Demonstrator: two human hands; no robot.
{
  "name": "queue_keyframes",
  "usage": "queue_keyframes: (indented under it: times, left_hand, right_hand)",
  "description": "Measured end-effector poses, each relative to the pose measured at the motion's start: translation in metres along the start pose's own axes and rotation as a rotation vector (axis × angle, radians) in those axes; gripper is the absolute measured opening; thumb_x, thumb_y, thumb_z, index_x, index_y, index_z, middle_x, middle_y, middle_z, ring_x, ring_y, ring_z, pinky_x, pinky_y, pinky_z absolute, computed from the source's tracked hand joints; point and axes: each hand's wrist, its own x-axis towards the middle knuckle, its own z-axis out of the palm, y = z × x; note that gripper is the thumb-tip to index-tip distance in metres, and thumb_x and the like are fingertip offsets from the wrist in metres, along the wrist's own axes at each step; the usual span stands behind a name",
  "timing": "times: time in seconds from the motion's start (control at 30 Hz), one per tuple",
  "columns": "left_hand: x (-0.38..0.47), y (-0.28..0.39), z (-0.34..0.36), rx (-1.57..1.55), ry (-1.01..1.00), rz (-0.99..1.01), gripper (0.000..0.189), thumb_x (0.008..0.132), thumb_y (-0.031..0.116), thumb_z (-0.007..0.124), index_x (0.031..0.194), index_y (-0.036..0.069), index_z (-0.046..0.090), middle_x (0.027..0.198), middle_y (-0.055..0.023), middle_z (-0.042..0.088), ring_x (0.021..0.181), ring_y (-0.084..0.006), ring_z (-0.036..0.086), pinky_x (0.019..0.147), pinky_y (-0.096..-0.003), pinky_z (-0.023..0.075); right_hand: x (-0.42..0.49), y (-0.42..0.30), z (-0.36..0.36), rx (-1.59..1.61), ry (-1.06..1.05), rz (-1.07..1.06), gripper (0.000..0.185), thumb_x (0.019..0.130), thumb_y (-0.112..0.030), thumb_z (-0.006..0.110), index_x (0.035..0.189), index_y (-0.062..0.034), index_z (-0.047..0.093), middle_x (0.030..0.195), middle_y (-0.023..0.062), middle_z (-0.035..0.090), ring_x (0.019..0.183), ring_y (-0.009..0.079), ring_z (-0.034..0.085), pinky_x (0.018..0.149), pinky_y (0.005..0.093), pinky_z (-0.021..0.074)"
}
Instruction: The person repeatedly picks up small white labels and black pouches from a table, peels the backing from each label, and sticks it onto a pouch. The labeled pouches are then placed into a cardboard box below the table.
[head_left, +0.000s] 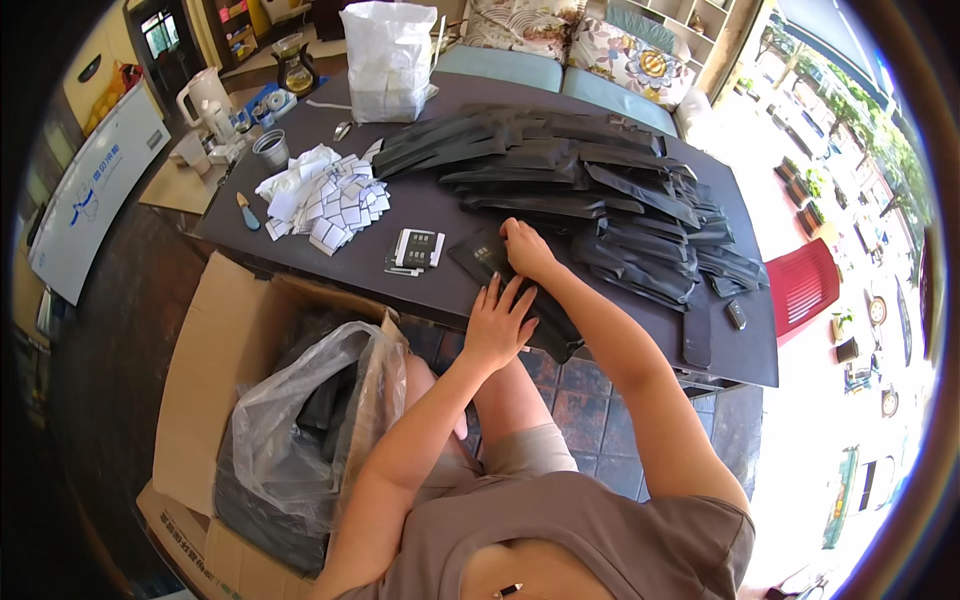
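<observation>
A flat black plastic packet (480, 259) with small light print lies slantwise at the table's near edge, its lower end reaching past the edge. My left hand (499, 322) rests on it palm down, with the fingers spread. Farther up, my right hand (526, 249) is curled at the packet's upper right edge; whether its fingertips pinch anything is hidden. To the left sits a small stack of black-and-white printed cards (417, 250). Beyond my right hand spreads a large heap of similar black packets (525, 161).
Small white cards (341, 199) lie heaped at left, beside a blue-handled knife (247, 211) and a grey cup (271, 150). A white woven bag (390, 67) stands behind. An open carton (202, 360) with a clear plastic liner (277, 420) sits beside my legs. A red chair (802, 289) is right.
</observation>
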Motion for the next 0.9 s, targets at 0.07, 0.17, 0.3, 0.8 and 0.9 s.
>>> queue_keyframes:
  times: [0.07,0.17,0.3,0.8,0.9]
  left_hand:
    - [-0.002,-0.006,-0.002,-0.004,-0.014,-0.016,0.042,0.084,0.031,0.053,0.121,0.013,0.049,0.131,-0.0121,0.04,0.122,-0.0393,0.034,0.097,-0.0502,0.0301]
    - [-0.001,-0.008,-0.002,-0.031,-0.052,-0.051,0.038,0.084,0.032,0.053,0.116,0.012,0.051,0.129,-0.0126,0.041,0.123,-0.0399,0.033,0.098,-0.0505,0.0289]
    - [0.01,-0.001,0.009,-0.113,0.086,-0.176,0.041,0.077,0.024,0.064,0.113,0.012,0.049,0.13,-0.0201,0.033,0.123,-0.0454,0.027,0.098,-0.0515,0.0273]
    - [0.005,0.009,-0.02,-0.57,0.357,-0.307,0.056,0.059,-0.017,0.054,0.109,0.008,0.049,0.127,-0.0185,0.028,0.106,-0.0343,0.047,0.089,-0.0366,0.0398]
    - [-0.01,0.032,-0.046,-0.591,0.378,-0.226,0.052,0.062,-0.011,0.058,0.108,0.01,0.049,0.126,-0.018,0.032,0.109,-0.0323,0.048,0.09,-0.0362,0.04]
  right_hand:
    - [-0.002,-0.022,-0.027,0.108,-0.082,0.044,0.01,0.08,-0.011,0.05,0.088,-0.0066,0.051,0.093,0.0129,0.054,0.089,0.0327,0.053,0.076,0.0416,0.0434]
    - [-0.004,-0.018,-0.063,-0.393,0.34,-0.23,0.029,0.072,-0.01,0.055,0.101,-0.0081,0.053,0.098,0.0107,0.054,0.098,0.0284,0.05,0.083,0.0395,0.0401]
    - [0.003,0.026,-0.076,-0.469,0.123,-0.172,0.042,0.071,-0.029,0.068,0.106,-0.01,0.055,0.101,0.0065,0.056,0.099,0.0243,0.052,0.082,0.0378,0.0407]
    - [-0.053,-0.046,-0.07,0.081,0.085,0.136,0.055,0.074,-0.025,0.065,0.115,0.0029,0.04,0.104,0.0241,0.051,0.092,0.0341,0.055,0.081,0.0385,0.0447]
    - [-0.096,-0.027,-0.037,0.853,0.185,0.172,0.051,0.08,-0.019,0.065,0.117,0.0043,0.038,0.106,0.014,0.052,0.087,0.0192,0.057,0.074,0.0303,0.047]
